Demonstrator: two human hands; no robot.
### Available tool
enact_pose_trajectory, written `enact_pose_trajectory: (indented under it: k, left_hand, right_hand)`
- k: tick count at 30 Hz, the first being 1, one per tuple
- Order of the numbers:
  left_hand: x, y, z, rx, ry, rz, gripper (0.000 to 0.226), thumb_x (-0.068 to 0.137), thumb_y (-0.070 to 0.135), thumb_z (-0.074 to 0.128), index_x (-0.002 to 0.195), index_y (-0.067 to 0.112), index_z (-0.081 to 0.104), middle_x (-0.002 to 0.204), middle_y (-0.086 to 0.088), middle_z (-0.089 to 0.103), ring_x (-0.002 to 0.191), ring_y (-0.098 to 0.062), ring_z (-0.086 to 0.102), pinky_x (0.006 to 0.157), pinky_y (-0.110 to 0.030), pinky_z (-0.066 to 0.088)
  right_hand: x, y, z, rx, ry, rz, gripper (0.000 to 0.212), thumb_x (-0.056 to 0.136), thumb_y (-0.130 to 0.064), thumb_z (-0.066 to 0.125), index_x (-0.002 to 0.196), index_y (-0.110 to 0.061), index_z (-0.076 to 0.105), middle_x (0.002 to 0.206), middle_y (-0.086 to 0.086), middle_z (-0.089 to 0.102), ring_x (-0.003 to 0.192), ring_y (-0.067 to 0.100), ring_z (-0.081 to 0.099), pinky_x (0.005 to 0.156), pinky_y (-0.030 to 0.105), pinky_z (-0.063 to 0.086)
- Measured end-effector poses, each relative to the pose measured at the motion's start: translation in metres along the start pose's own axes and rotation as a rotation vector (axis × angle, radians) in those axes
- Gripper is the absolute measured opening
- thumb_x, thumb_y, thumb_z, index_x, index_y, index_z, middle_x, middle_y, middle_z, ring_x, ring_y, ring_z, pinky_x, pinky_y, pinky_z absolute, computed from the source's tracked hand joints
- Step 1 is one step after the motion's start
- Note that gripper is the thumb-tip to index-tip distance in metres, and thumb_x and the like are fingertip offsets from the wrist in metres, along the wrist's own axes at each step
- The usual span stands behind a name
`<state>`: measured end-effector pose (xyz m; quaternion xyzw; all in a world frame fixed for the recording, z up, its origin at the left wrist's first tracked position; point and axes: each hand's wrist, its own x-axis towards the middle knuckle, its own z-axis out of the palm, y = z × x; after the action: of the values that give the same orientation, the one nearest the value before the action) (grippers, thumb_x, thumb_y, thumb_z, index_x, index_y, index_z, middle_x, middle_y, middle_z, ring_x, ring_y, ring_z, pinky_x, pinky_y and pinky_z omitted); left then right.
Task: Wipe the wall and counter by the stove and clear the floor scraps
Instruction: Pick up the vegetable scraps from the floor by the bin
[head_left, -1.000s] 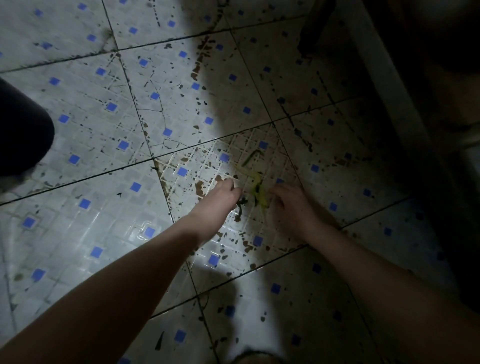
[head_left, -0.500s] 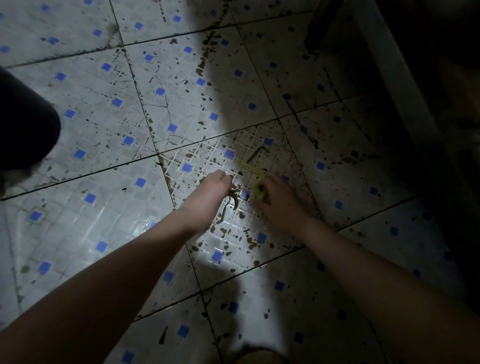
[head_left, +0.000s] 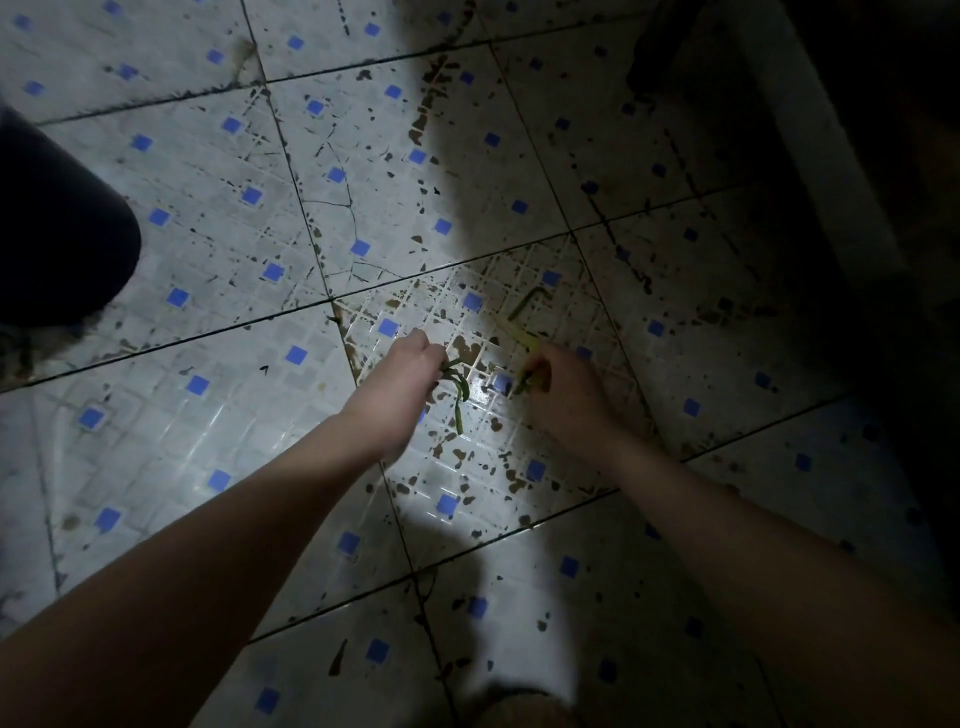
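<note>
Dark green strips hang from the left hand over the middle of the stained tile. The lower ends reach down near the tile surface; can't tell if they touch it. Left hand fingers are curled round the upper ends of the strips, knuckles up.

Yellow-green strip is at the right half of the stained tile, pinched in the right hand. That hand's fingers are bent in tight around it, and the strip's far end pokes out past the hand. The two hands are near each other but apart, a blue inset showing between them.

A bent stem lies flat on the stained tile's far part, just beyond the yellow-green strip; can't tell if the two are joined.

The stained tile is part of a white floor with small blue squares, chipped and spotted brown. A dark rounded shape sits well left of the stained tile. A pale ledge runs in shadow far right of it.
</note>
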<state>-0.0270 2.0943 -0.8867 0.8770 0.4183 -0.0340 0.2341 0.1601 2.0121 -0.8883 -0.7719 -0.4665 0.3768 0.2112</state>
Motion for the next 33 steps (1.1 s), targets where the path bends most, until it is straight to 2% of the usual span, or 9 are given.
enact_pose_trajectory:
  k: [3,6,12,14,18,22,24,29,33]
  left_hand:
    - [-0.004,0.006,0.004,-0.039,0.017,0.03,0.011,0.091,-0.001,0.051,0.098,0.007,0.057,0.094,-0.006,0.047,0.079,-0.019,0.048,0.072,-0.033,0.048]
    - [-0.008,0.012,0.01,-0.105,0.014,0.037,0.008,0.095,0.01,0.052,0.1,0.008,0.057,0.099,-0.006,0.048,0.081,-0.015,0.048,0.073,-0.027,0.045]
    - [-0.002,0.022,0.019,-0.165,-0.018,-0.084,0.038,0.085,0.031,0.067,0.109,0.007,0.051,0.109,-0.01,0.048,0.097,-0.022,0.048,0.083,-0.028,0.041]
    - [-0.001,0.025,0.021,-0.169,-0.024,-0.103,0.039,0.084,0.027,0.07,0.109,0.006,0.051,0.11,-0.011,0.049,0.101,-0.024,0.049,0.084,-0.029,0.041]
    - [-0.004,0.026,0.026,-0.199,-0.003,-0.066,0.025,0.087,0.014,0.064,0.109,0.009,0.052,0.107,-0.007,0.051,0.086,-0.013,0.043,0.077,-0.019,0.035]
    - [-0.003,0.028,0.028,-0.187,-0.009,-0.046,0.017,0.086,0.006,0.058,0.102,0.011,0.053,0.1,-0.005,0.05,0.087,-0.016,0.046,0.074,-0.022,0.036]
    - [-0.001,0.032,0.03,-0.185,-0.018,-0.044,0.018,0.084,0.002,0.052,0.101,0.01,0.053,0.099,-0.006,0.049,0.09,-0.02,0.048,0.074,-0.025,0.039]
    - [0.0,0.031,0.028,-0.144,-0.053,-0.002,0.026,0.085,0.016,0.065,0.106,0.009,0.051,0.102,-0.007,0.049,0.094,-0.021,0.048,0.078,-0.026,0.039]
    - [0.0,0.033,0.025,-0.08,-0.044,0.0,0.024,0.087,-0.006,0.052,0.107,0.008,0.051,0.103,-0.009,0.05,0.088,-0.018,0.045,0.074,-0.023,0.035]
  right_hand:
    - [-0.003,0.0,-0.005,0.042,0.052,0.027,0.023,0.078,0.007,0.053,0.083,-0.015,0.056,0.083,0.0,0.058,0.076,0.017,0.055,0.065,0.031,0.046]
    - [-0.006,0.001,-0.011,0.063,0.114,0.033,0.014,0.083,0.001,0.052,0.086,-0.012,0.057,0.086,0.004,0.059,0.082,0.021,0.057,0.072,0.034,0.049]
    - [-0.007,0.002,-0.012,0.054,0.091,0.047,0.008,0.084,-0.004,0.056,0.092,-0.007,0.055,0.095,0.014,0.058,0.09,0.031,0.056,0.074,0.037,0.048]
    - [-0.005,0.003,-0.01,0.035,0.077,0.055,0.014,0.084,-0.011,0.063,0.095,-0.011,0.054,0.099,0.01,0.057,0.088,0.026,0.055,0.072,0.032,0.046]
    - [0.001,0.002,-0.005,0.054,0.097,0.094,0.025,0.08,-0.018,0.071,0.094,-0.019,0.05,0.097,0.002,0.054,0.079,0.012,0.05,0.058,0.018,0.037]
    - [0.005,-0.002,0.001,0.07,0.146,0.114,0.025,0.078,-0.01,0.071,0.092,-0.013,0.05,0.091,0.004,0.056,0.078,0.016,0.053,0.059,0.024,0.042]
    - [0.006,-0.004,0.003,0.063,0.153,0.102,0.022,0.08,-0.004,0.066,0.093,-0.01,0.05,0.086,0.002,0.054,0.075,0.015,0.051,0.057,0.02,0.042]
    - [0.006,-0.005,0.002,0.077,0.128,0.114,0.025,0.078,0.006,0.057,0.096,-0.009,0.05,0.085,0.0,0.053,0.07,0.01,0.049,0.053,0.021,0.041]
    - [0.001,-0.003,-0.004,0.12,0.171,0.098,0.024,0.076,0.004,0.059,0.093,-0.013,0.054,0.081,-0.009,0.053,0.069,-0.003,0.048,0.053,0.009,0.04]
